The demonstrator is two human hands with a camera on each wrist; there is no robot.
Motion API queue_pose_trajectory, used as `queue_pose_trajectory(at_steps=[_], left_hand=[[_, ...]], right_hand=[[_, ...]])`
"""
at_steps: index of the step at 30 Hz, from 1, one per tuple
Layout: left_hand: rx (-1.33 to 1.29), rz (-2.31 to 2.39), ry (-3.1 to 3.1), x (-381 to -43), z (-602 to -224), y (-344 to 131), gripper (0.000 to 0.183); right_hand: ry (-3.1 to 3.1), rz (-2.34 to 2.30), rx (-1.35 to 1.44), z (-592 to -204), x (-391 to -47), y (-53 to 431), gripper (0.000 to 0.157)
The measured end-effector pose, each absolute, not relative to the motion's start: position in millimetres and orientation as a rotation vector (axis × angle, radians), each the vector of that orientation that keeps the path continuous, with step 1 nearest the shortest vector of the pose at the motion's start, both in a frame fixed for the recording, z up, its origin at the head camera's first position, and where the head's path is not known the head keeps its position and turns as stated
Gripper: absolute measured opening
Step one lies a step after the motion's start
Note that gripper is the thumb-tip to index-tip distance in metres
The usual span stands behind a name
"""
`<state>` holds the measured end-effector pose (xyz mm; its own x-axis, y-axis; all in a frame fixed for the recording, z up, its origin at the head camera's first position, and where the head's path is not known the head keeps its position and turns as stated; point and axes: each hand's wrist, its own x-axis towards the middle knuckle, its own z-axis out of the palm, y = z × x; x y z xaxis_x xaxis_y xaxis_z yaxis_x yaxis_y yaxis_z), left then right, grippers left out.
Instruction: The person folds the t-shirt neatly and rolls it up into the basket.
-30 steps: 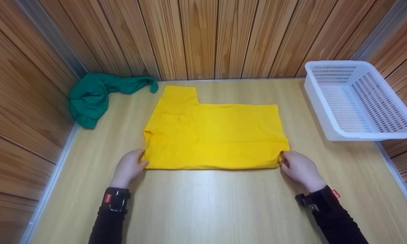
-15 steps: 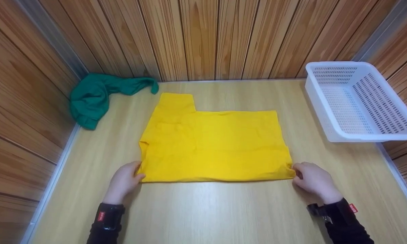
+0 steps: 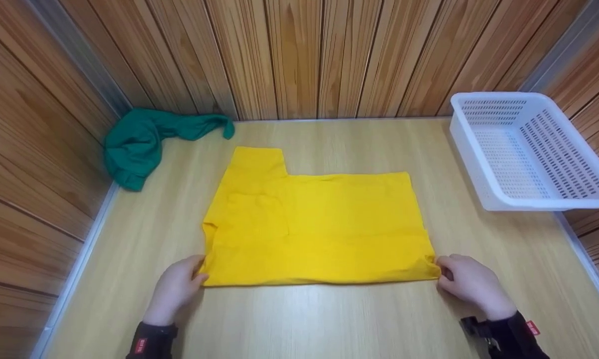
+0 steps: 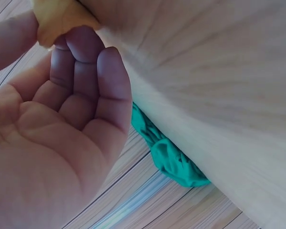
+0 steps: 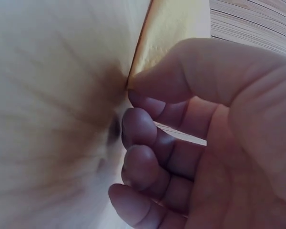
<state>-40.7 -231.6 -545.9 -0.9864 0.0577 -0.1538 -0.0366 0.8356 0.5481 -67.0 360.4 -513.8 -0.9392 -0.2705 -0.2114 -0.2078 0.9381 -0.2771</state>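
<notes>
You have drawn the yellow cloth (image 3: 324, 229) toward 6 o'clock over the last second, and your hands now stand wider apart along its near edge. It lies flat at the middle of the tabletop (image 3: 304, 324), a long rectangle with a narrower piece jutting toward 11 o'clock at its left end.

From the head, your left hand (image 3: 174, 289) grips the near corner at 7 o'clock and your right hand (image 3: 474, 284) the one at 5 o'clock, but the undersides are hidden. Your left wrist view reveals the palm: thumb and index finger clamp the corner, while the other three fingers curl loosely below. Your right wrist view shows thumb and index finger pinching the edge, the remaining fingertips curled close to the tabletop; whether they touch it, you cannot tell.

Toward 10 o'clock, a crumpled green cloth (image 3: 134, 149) lies against the wood-panelled walls (image 3: 299, 60), its tail reaching near the yellow cloth's far-left corner; your left wrist camera also catches it. At 2 o'clock, a white basket (image 3: 548, 202) stands apart from the yellow cloth, beside the right-hand wall.
</notes>
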Motion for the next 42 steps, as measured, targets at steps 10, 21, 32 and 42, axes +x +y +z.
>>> queue_pose_trajectory(at_steps=[10,21,32,42], left_hand=[[-0.039,0.821,2.793,-30,-543,-231,0.043],[-0.070,0.812,2.750,-18,-543,-232,0.043],[-0.075,0.799,2.697,-12,-541,-233,0.045],[-0.136,0.792,2.605,-11,-536,-233,0.049]], right_hand=[[2.778,-0.332,-0.334,-510,-54,360,0.011],[2.764,-0.303,-0.389,-511,-39,361,0.018],[2.718,-0.321,-0.351,-513,-33,364,0.016],[2.698,-0.311,-0.308,-509,-36,364,0.012]])
